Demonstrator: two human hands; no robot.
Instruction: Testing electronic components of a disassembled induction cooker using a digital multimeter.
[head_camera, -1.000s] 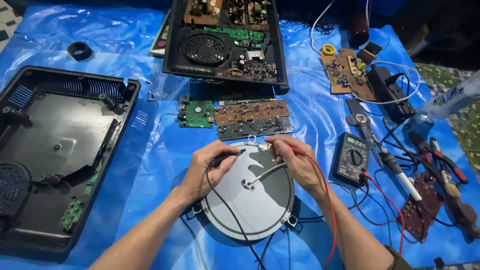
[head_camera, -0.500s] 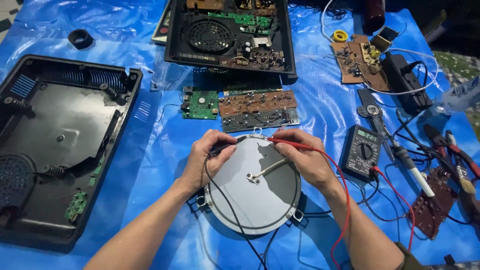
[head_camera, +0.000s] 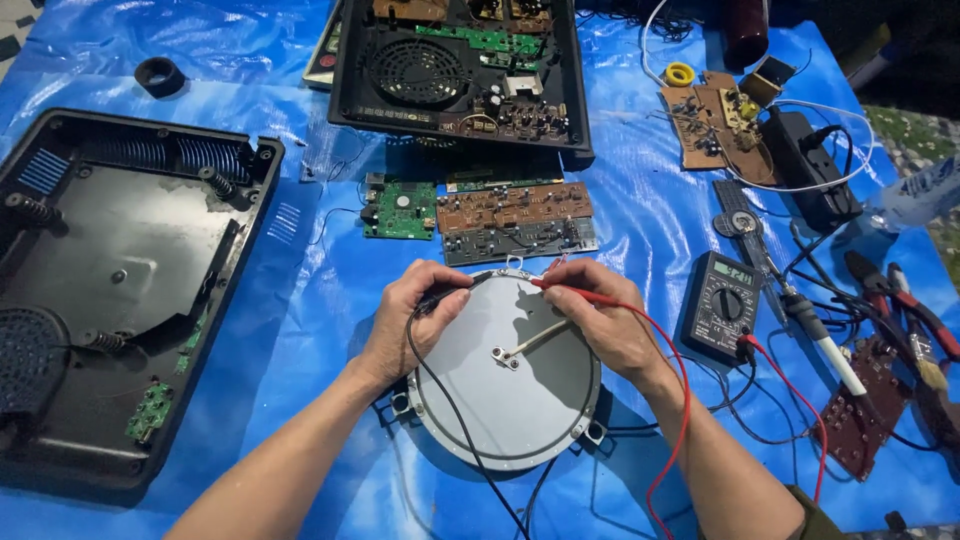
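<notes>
A round grey metal disc (head_camera: 505, 390) with a thin strip across its centre lies on the blue tarp in front of me. My left hand (head_camera: 412, 318) rests on its upper left edge, pinching a black test probe (head_camera: 447, 295) whose black lead trails down over the disc. My right hand (head_camera: 600, 320) lies on the upper right edge and holds a red test probe (head_camera: 560, 288), tip pointing toward the top rim. The red lead (head_camera: 672, 400) runs past my right forearm. Both leads go to a dark multimeter (head_camera: 720, 305) just right of the disc.
A large empty black casing (head_camera: 110, 290) lies at the left. Another open black housing with a fan and boards (head_camera: 460, 70) sits at the top. Green (head_camera: 400, 210) and brown circuit boards (head_camera: 515, 222) lie above the disc. A soldering iron (head_camera: 820, 335), pliers (head_camera: 900, 300) and more boards crowd the right side.
The view has shifted slightly, so everything sits a little lower and more central. Both hands stay on the disc's top edge, the probe tips held close together near the rim.
</notes>
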